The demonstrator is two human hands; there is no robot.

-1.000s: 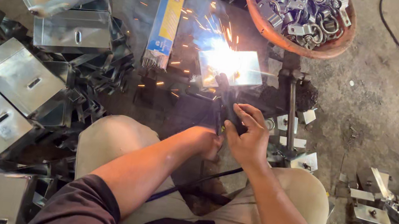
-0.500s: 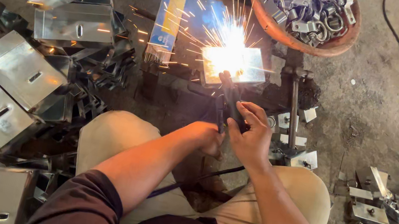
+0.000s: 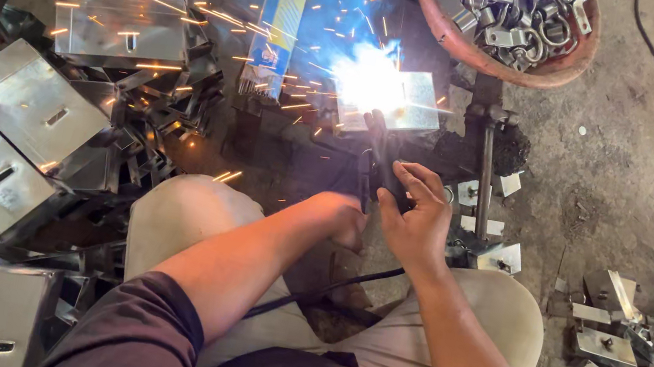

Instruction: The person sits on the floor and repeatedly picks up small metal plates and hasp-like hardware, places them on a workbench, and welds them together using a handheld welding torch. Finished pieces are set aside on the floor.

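Fingers of right hand (image 3: 419, 217) wrap the welding holder (image 3: 375, 161); left hand (image 3: 343, 217) fingers hidden; glare hides plate (image 3: 407, 100)

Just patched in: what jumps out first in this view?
The white-blue welding arc blazes at top centre, throwing sparks over the stacked metal plates on the left. Just below it, the right hand and left hand grip the dark electrode holder. A bowl of metal shackles sits upper right.

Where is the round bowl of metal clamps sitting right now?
In the head view the reddish bowl of metal clamps sits at the top edge, right of centre, just beyond the bright welding arc and the small plate.
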